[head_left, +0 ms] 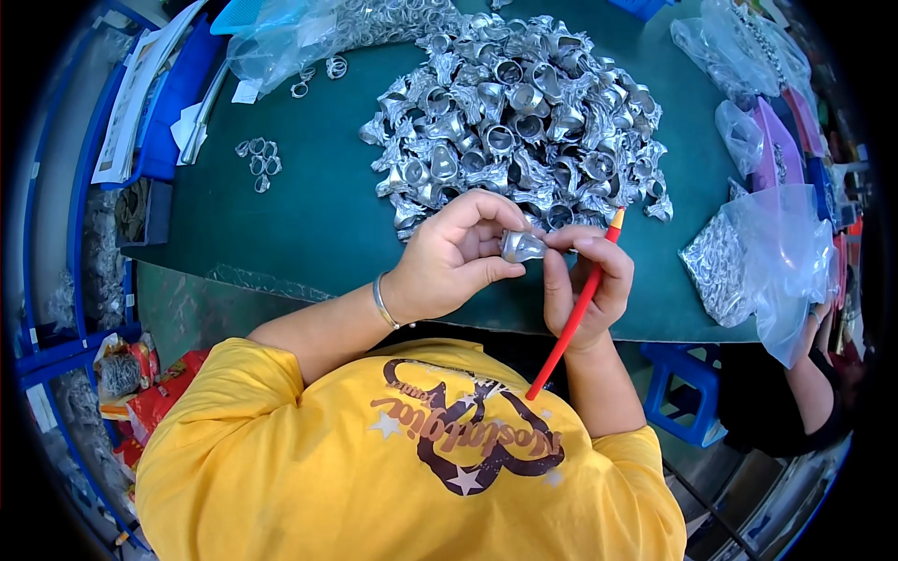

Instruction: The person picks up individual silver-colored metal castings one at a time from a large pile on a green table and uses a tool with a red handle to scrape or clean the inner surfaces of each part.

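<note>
A shiny silver metal ring [524,247] with a broad sculpted head is pinched between the fingers of my left hand [444,257], near the table's front edge. My right hand [599,280] is closed around a red pencil [568,338], its sharpened end pointing up and away. The right thumb and fingertips are close against the ring's right side; whether they grip it too is hard to see. Just beyond both hands rises a large heap of similar silver rings [510,140] on the green table [309,187].
Several small rings [261,164] lie at the left. A clear bag of rings [374,23] sits at the back, and more plastic bags [781,252] line the right. A blue bin [192,103] stands left. Another person's arm [810,388] reaches in beside a blue stool [687,397].
</note>
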The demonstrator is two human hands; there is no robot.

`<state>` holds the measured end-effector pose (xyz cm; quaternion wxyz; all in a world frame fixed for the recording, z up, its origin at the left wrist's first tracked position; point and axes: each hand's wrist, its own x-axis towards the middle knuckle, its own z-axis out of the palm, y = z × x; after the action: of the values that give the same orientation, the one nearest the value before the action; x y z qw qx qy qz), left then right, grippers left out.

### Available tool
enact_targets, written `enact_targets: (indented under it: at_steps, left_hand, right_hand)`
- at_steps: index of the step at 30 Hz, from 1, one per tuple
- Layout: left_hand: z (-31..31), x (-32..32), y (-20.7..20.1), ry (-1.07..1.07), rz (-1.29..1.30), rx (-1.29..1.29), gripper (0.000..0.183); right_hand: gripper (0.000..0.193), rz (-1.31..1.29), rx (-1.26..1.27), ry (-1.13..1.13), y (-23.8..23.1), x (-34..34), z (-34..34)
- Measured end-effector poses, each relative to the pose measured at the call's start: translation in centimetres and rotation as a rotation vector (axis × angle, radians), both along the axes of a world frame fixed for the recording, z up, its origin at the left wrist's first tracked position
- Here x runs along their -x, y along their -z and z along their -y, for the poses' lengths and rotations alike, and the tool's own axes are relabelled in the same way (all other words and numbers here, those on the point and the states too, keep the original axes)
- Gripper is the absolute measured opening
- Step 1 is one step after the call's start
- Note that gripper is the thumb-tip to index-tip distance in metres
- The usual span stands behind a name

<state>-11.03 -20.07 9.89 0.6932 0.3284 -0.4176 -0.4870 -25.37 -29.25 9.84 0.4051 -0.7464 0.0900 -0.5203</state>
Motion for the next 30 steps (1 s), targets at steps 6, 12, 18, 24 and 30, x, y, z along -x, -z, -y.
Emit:
enact_targets:
  at_steps: [6, 12, 18, 24, 30]
  left_hand:
    - [-0.1, 0.2, -0.2, -0.011, 0.085, -0.056, 0.039]
    - [-0.4, 0.7, -1.0, -0.102, 0.276, -0.182, 0.034]
    - [-0.4, 0.9, -0.9, -0.285, 0.561, -0.085, 0.032]
    - [-0.3, 1.0, -0.4, -0.323, 0.698, -0.045, 0.031]
    - [-0.2, 1.0, -0.5, -0.386, 0.785, 0.001, 0.031]
  right_hand:
    - [0.038, -0.027, -0.022, 0.002, -0.2, 0.1, -0.3]
    - [0.036, 0.026, 0.044, 0.012, 0.1, 0.0, 0.0]
    - [0.023, -0.032, 0.159, 0.22, -1.0, 0.4, 0.3]
    - [0.009, 0.097, 0.008, -0.064, -0.4, 1.2, 0.2]
    - [0.006, 0.023, 0.042, -0.105, -0.8, 1.2, 0.1]
